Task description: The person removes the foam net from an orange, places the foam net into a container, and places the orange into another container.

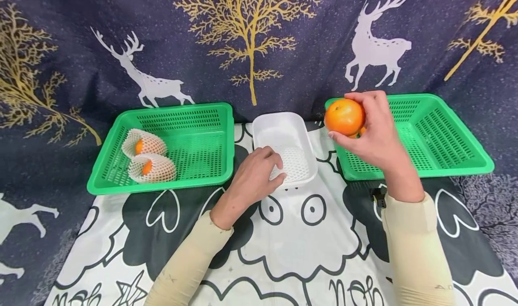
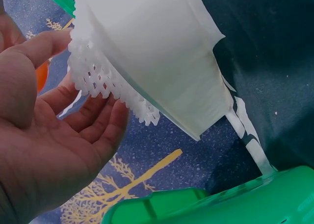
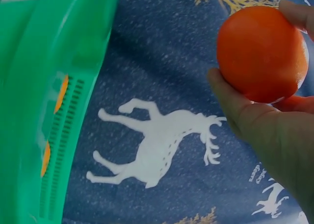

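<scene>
My right hand holds a round orange in its fingertips, raised over the left end of the right green basket. The right wrist view shows the orange bare, between thumb and fingers. At the near left side of the small white basket, my left hand has its fingers bent around the edge of a white foam net. Up close in the left wrist view, thumb and fingers lie on either side of the foam net, beside the white basket.
A green basket on the left contains two oranges in foam nets. More orange fruit shows partly behind my right hand in the right basket. A dark cloth with deer and trees hangs behind; a patterned cloth covers the table.
</scene>
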Demonstrator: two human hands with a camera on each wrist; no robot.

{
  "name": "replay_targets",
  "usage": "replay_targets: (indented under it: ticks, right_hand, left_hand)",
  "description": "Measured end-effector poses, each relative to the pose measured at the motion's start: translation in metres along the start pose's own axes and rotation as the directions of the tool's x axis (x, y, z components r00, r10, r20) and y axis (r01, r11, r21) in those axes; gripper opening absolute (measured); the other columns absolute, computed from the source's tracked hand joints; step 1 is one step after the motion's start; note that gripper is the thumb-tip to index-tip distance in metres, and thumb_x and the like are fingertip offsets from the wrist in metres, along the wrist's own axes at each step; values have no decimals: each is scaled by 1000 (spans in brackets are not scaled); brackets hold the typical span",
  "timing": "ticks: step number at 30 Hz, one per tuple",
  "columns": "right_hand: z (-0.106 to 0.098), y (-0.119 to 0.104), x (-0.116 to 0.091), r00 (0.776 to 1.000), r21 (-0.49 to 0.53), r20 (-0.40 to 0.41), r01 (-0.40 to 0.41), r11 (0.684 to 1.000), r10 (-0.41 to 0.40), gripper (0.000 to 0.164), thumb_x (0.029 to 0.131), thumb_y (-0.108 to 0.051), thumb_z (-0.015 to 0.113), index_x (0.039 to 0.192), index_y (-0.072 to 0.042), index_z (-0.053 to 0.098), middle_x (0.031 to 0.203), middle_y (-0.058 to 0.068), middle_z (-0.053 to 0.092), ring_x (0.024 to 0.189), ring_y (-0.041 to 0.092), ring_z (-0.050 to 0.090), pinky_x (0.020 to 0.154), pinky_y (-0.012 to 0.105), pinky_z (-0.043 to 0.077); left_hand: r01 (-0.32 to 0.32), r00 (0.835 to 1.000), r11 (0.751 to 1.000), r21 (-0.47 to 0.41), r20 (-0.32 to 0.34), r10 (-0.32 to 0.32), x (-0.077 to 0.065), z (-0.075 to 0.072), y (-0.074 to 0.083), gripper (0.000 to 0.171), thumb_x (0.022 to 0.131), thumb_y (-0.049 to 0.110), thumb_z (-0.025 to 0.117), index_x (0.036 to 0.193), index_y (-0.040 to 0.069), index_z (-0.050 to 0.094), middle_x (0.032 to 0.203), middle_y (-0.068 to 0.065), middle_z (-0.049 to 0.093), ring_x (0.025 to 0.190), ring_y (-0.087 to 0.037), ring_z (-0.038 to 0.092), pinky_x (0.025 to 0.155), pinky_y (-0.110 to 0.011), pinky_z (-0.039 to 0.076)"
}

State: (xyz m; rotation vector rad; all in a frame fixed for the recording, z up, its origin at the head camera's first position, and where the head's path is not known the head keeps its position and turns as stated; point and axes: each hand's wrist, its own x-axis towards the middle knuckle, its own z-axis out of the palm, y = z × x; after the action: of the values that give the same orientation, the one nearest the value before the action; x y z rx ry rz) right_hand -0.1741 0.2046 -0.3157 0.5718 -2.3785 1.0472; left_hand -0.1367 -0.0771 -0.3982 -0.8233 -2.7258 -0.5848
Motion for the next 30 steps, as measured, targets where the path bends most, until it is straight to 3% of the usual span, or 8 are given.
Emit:
replay_targets:
  ticks: [4,10,21,30]
  right_hand:
    - [-8,9,1,999,-24,-2,-38,999,38,76,62,-9,93,131,-11,60,120,13,47,109,11,40,84,27,34]
    - [-22,25,5,987,-61,34,-154,986,156,72,69,-17,90,134,-12,58,121,10,48,106,11,38,79,31,36]
    - [-54,52,22,919,-183,88,-365,913,385,79,79,-40,83,143,-10,47,140,14,43,112,27,41,79,34,37]
    - [-74,89,27,883,-248,95,-426,870,459,84,82,-43,79,145,-2,41,139,21,44,113,37,44,77,39,38]
  left_hand:
    - [-10,1000,1000,6,10,10,2,1,1,18,89,30,74,97,14,69,98,1,60,90,-19,56,79,-30,48]
    - [-12,1000,1000,22,22,11,1,4,1,17,90,30,73,96,15,69,96,1,58,88,-18,55,78,-30,48]
    - [-7,1000,999,34,0,7,1,-1,0,17,90,30,73,96,15,69,97,1,60,87,-18,55,77,-31,47]
    - [-7,1000,1000,24,-19,8,1,-7,2,14,90,28,72,96,15,70,100,1,61,91,-19,55,80,-32,48]
